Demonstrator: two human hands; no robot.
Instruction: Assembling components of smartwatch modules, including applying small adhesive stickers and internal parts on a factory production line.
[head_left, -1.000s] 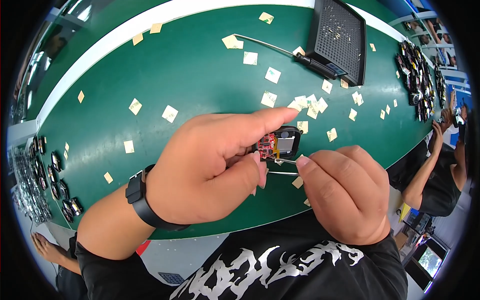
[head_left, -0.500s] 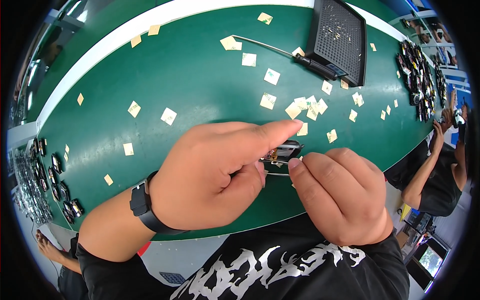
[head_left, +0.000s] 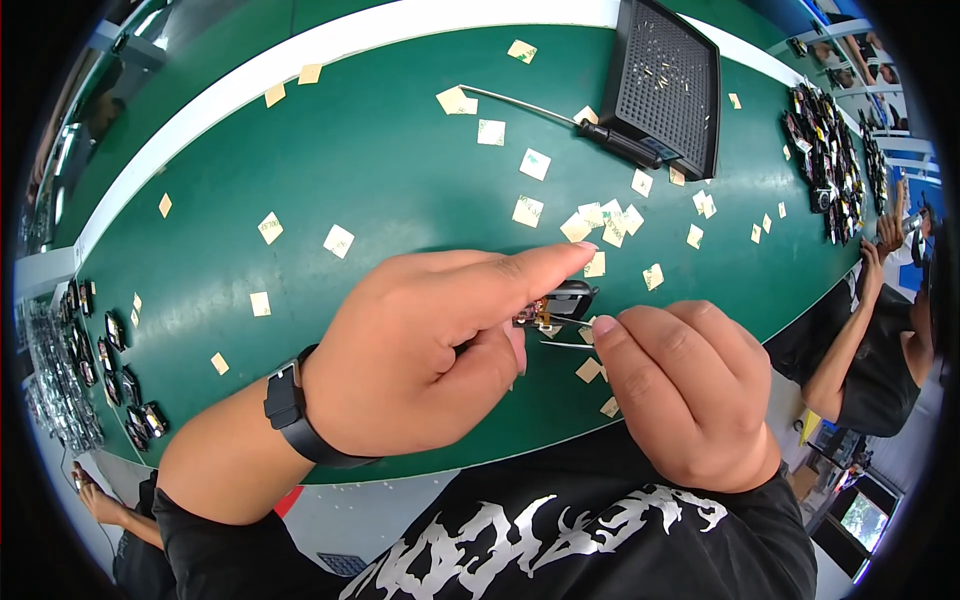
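My left hand (head_left: pixel 425 350) is closed around a small black electronic device (head_left: pixel 572 298), its index finger stretched along the far side. Part of the device's inside, with tiny circuit parts, shows at its near left; the rest is hidden by my fingers. Between the thumb and fingers of my right hand (head_left: pixel 690 395) is a pair of metal tweezers (head_left: pixel 568 346). The tweezer arms are spread, with the upper one close to the device's exposed parts. Whether that tip touches them I cannot tell.
Beyond my hands, cream paper squares (head_left: pixel 528 210) lie scattered over the green table (head_left: pixel 400 160). A screwdriver (head_left: pixel 620 145) rests against a black perforated tray (head_left: pixel 700 120) holding small pins. Black devices are piled at the right (head_left: pixel 825 165) and left (head_left: pixel 112 370). Other people sit at both sides.
My right hand has drawn the tweezers slightly to the right, away from my left fingers. More of the device's circuit parts shows. My left hand keeps its hold.
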